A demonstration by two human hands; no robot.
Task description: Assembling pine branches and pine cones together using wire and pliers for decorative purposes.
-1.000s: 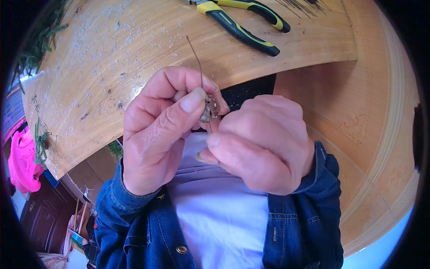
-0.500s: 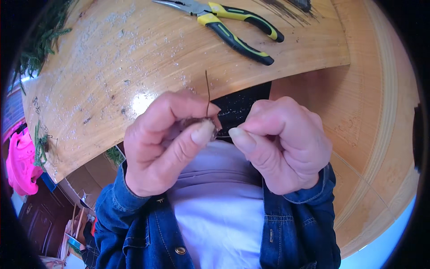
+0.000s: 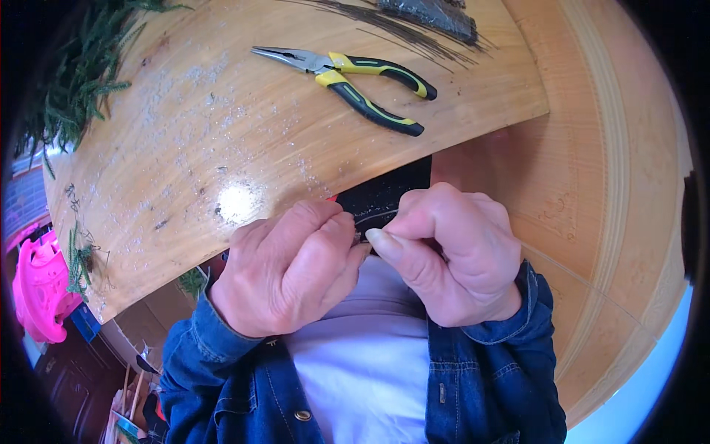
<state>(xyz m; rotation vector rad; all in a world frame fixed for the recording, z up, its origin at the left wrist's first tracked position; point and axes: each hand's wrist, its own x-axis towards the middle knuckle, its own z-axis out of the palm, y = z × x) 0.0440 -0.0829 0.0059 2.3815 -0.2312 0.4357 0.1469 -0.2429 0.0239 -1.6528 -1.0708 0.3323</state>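
Left hand (image 3: 292,270), fingers tightly bent, is holding a small piece (image 3: 359,237), mostly hidden, at its fingertips; right hand (image 3: 458,255) is pressing thumb to forefinger, its hold, if any, being unclear; beyond, pliers (image 3: 323,66) are lying on the table (image 3: 185,163) near wires (image 3: 410,33).

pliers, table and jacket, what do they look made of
Pliers: steel-like metal jaws, grey with a slight shine; grips probably plastic or rubber, matt black and yellow. Table: wood or wood veneer, glossy, by its grain and bright light reflection. Jacket: likely matt denim, from its blue cloth and seam stitching.
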